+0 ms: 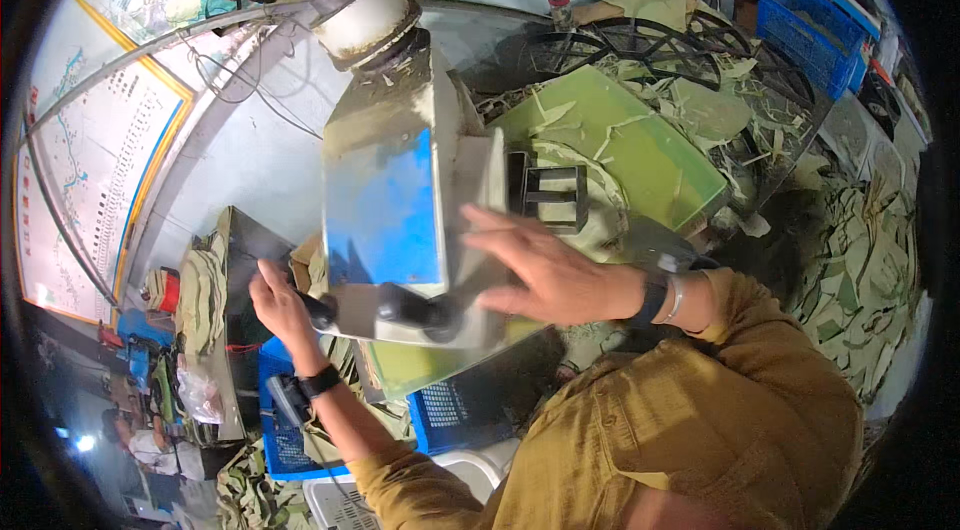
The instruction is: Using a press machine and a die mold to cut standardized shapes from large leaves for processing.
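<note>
A press machine's swing arm (382, 207) with a blue panel fills the middle of the head view. My left hand (281, 305) is at a black handle (319, 311) at its lower left, fingers partly curled; whether it grips the handle is unclear. My right hand (536, 267) lies spread at the arm's right side, fingers apart and blurred. Close above it is a black rectangular frame (555, 196), perhaps a cutting die. A green cutting board (622, 140) with pale scraps on it extends beneath the arm. A black knob (412, 309) sits at the arm's near end.
Cut scraps (855, 290) are heaped at the right. Black spoked wheels (637, 50) lie behind the board. Blue plastic crates stand below (442, 410) and at the upper right (810, 35). Stacked pale sheets (202, 290) are at the left. Another person (161, 447) is at the far lower left.
</note>
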Demonstrator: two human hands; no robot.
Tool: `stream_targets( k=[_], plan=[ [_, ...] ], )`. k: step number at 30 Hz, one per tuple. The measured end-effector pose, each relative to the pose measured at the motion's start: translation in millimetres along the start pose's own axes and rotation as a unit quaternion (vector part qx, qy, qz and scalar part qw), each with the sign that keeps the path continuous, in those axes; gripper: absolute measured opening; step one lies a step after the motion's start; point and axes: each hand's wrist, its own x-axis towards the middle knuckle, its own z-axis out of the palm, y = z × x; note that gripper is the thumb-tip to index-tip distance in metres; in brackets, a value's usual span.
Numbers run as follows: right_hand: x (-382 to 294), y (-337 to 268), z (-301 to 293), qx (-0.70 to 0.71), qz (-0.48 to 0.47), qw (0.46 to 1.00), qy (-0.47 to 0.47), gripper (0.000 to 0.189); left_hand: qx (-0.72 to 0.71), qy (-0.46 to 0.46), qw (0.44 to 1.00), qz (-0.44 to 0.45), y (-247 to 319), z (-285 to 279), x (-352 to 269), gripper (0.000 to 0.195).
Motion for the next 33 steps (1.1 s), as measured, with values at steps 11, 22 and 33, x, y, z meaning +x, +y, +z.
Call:
stream_targets(
  k=[11, 22, 33],
  plan=[
    [9.1, 3.8, -52.8, 0.42, 0.183, 0.886, 0.066, 0.017, -0.262, 0.045, 0.963, -0.05, 127.7, 33.7, -117.5, 0.022],
    [-7.7, 16.3, -38.0, 0.39, 0.186, 0.899, 0.076, 0.016, -0.238, 0.078, 0.966, -0.062, 109.4, 46.7, -131.8, 0.022],
    [-18.8, 27.7, -29.4, 0.359, 0.167, 0.916, 0.056, 0.018, -0.212, 0.086, 0.972, -0.054, 93.5, 55.6, -138.3, 0.024]
  ],
)
